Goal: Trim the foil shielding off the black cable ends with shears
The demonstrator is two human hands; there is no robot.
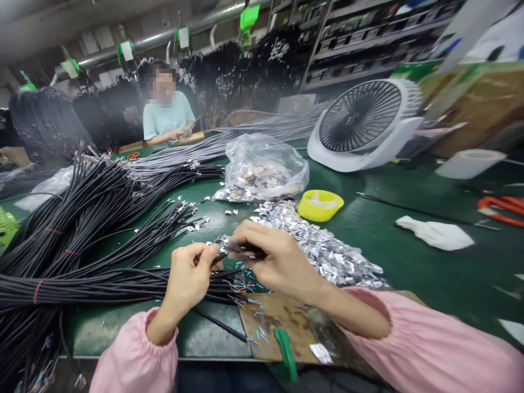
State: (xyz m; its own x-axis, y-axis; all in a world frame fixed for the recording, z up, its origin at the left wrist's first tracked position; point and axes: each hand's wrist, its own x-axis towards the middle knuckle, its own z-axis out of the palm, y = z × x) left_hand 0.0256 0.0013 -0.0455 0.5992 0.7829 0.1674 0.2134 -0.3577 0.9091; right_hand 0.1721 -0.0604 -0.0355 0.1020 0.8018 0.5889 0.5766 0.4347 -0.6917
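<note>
Near the middle of the head view, my left hand [189, 278] pinches a black cable [220, 257] close to its end. My right hand [276, 259] is closed right beside it at the cable's tip. Its fingertips are blurred, and what they hold is hidden. Below both hands lies a bundle of black cables [135, 286], tied with a red band, with thin coloured wires [242, 281] bared at the ends. A heap of silvery foil pieces [327, 248] spreads out behind my right hand.
A clear plastic bag [266, 166] of scraps, a yellow dish [320, 206] and a white fan [364, 125] stand beyond. A brown board [282, 322] with a green-handled tool [285, 352] lies at the front edge. Orange-handled scissors [501, 208] lie right. A co-worker [170, 117] sits opposite.
</note>
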